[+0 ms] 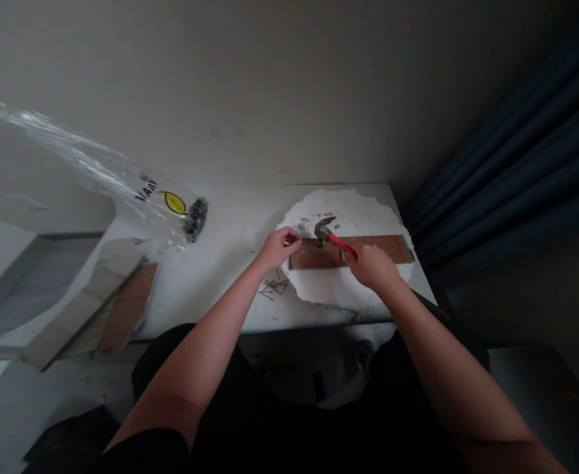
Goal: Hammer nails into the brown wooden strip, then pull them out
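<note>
In the head view my right hand (374,266) is wrapped round the red handle of a claw hammer (337,241). The hammer's dark metal head hangs over the left half of a narrow brown board (378,251). At the board's left end, my left hand (280,247) has its fingers pinched together; anything between them is too small to make out. Beneath the board lies a white slab (333,289) with a ragged edge and grey crumbs on it. Several loose nails (274,286) lie in a pile below my left hand, beside the slab.
A clear plastic bag (163,210) with dark contents at its lower end stands left on the white table (224,257). Broken pieces of board (128,306) lie at the table's left edge. A dark blue curtain (521,158) hangs at the right, a wall behind.
</note>
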{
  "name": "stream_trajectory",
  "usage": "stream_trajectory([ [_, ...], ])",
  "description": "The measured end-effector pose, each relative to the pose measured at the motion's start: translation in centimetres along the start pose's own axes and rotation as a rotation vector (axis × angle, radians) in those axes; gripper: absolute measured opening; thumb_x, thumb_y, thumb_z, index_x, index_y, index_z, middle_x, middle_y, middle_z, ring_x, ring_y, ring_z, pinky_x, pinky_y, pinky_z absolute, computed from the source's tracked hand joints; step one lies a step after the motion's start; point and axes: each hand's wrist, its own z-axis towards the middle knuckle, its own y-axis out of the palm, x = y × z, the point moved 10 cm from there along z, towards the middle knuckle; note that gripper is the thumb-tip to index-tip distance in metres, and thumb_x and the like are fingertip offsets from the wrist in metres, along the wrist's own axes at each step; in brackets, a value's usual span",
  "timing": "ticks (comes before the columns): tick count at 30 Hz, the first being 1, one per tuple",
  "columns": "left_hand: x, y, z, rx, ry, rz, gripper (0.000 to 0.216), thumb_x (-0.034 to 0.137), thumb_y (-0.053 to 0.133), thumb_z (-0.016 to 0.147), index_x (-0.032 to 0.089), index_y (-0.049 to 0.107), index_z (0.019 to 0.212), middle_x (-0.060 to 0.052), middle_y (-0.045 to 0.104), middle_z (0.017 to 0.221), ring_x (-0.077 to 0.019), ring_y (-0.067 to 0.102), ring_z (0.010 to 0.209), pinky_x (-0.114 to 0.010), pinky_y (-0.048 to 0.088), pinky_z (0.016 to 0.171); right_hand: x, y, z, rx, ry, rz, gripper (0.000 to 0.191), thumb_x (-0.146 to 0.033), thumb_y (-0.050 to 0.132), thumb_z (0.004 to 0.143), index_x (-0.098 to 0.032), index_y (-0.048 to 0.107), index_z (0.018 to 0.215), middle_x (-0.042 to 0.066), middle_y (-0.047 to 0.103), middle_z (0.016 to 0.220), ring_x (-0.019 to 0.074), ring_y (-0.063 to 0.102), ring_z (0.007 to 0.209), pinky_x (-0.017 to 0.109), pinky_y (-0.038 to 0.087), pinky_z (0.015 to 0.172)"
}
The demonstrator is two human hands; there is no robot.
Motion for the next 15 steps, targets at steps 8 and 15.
stream_trajectory([
  [8, -0.8, 3.3, -0.3, -0.018, -0.002, 0.045, 0.014, 0.034, 0.064, 0.081, 0.021, 0.061, 0.084, 0.000, 0.069, 0.078, -0.0161, 0.064, 0.075, -0.030, 0.051, 0.074, 0.1, 0.3, 0.0, -0.014, 0.015, -0.006, 0.040, -0.037, 0.037, 0.102, -0.021, 0.066, 0.124, 0.014, 0.074, 0.105, 0.0285, 0.070, 0.095, 0.037, 0.048, 0.082],
  [15, -0.8, 3.1, -0.1, 0.034, 0.023, 0.049, 0.012, 0.032, 0.063, 0.083, 0.021, 0.060, 0.084, -0.001, 0.069, 0.078, -0.0163, 0.065, 0.075, -0.030, 0.051, 0.074, 0.1, 0.2, 0.1, 0.003, 0.002, -0.008, 0.039, -0.037, 0.036, 0.102, -0.020, 0.068, 0.117, 0.015, 0.074, 0.103, 0.0293, 0.070, 0.094, 0.038, 0.048, 0.082],
])
